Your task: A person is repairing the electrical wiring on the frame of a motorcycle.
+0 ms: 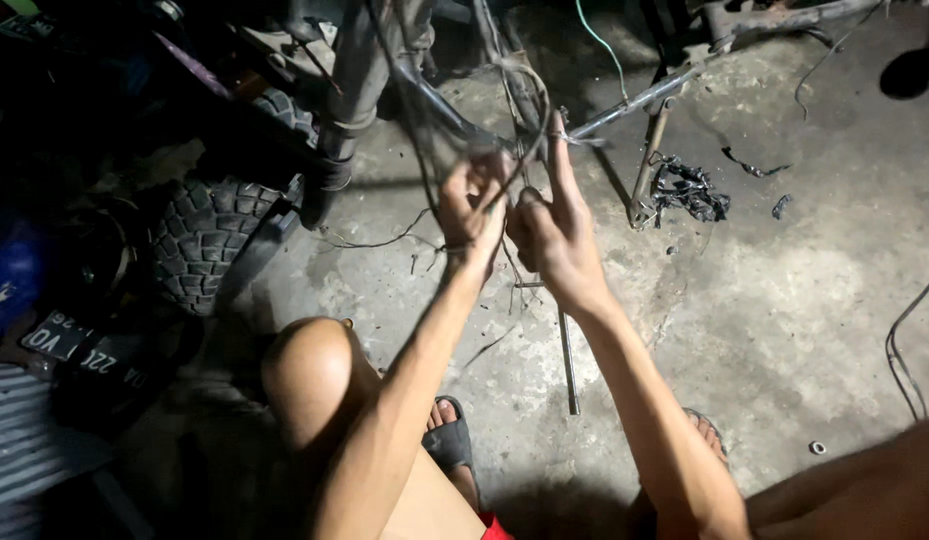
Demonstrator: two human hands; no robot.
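— Wires [506, 150], where are they right now?

— Up in front of me, above the concrete floor [784, 300]. It's a loose bundle of thin dark wires coming down from the motorbike frame [624, 105], and both my hands are in it.

— How are your hands set?

— My left hand [471, 215] is curled around a few strands, fingers closed on them. My right hand [549, 225] sits just beside it, almost touching; it pinches the wires low down while the index finger points straight up along them.

— What's around you?

— I'm squatting. My left knee [309, 375] is bare below my left arm, and my feet are in dark sandals [449, 440] on the floor. To my left stands a knobby tyre [199, 235], in shadow. A thin metal rod [567, 365] lies on the concrete under my hands, running toward me.

— Anything past your hands?

— Yes, a heap of black scraps [689, 190] lies on the floor near the foot of the frame tube, with a few smaller black bits to its right. A green wire [599, 40] hangs down at the top, and a dark cable [909, 330] trails along the right edge of the floor. A small ring [817, 447] rests near my right leg.
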